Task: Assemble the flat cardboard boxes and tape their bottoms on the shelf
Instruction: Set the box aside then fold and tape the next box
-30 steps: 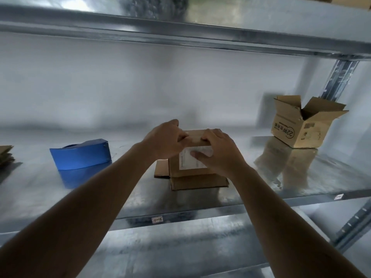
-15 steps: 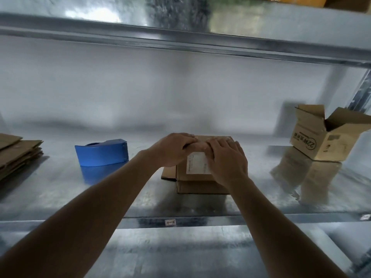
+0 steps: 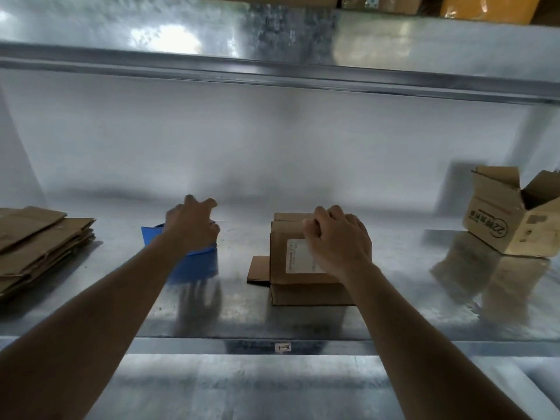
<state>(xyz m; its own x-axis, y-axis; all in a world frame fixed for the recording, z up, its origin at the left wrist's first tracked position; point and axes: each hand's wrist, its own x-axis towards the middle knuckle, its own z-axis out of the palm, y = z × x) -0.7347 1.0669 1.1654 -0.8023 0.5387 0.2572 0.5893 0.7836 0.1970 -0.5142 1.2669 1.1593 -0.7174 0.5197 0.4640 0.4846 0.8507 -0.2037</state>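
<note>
A small cardboard box (image 3: 291, 280) with a white label stands upside down on the metal shelf (image 3: 242, 316), one loose flap sticking out at its lower left. My right hand (image 3: 338, 237) rests on the box's folded top flaps, fingers curled over the front edge. My left hand (image 3: 191, 224) hovers over the blue tape dispenser (image 3: 197, 263), fingers spread and slightly curled, covering most of it; whether it touches the dispenser is unclear.
A stack of flat cardboard boxes (image 3: 39, 247) lies at the shelf's left end. An assembled box (image 3: 515, 213) with open top flaps stands at the right. An upper shelf beam (image 3: 272, 74) runs overhead, with more boxes above.
My left hand left the box and moved left over the blue tape dispenser. My right hand stays on the box top. The view shifted left, bringing the flat stack into sight.
</note>
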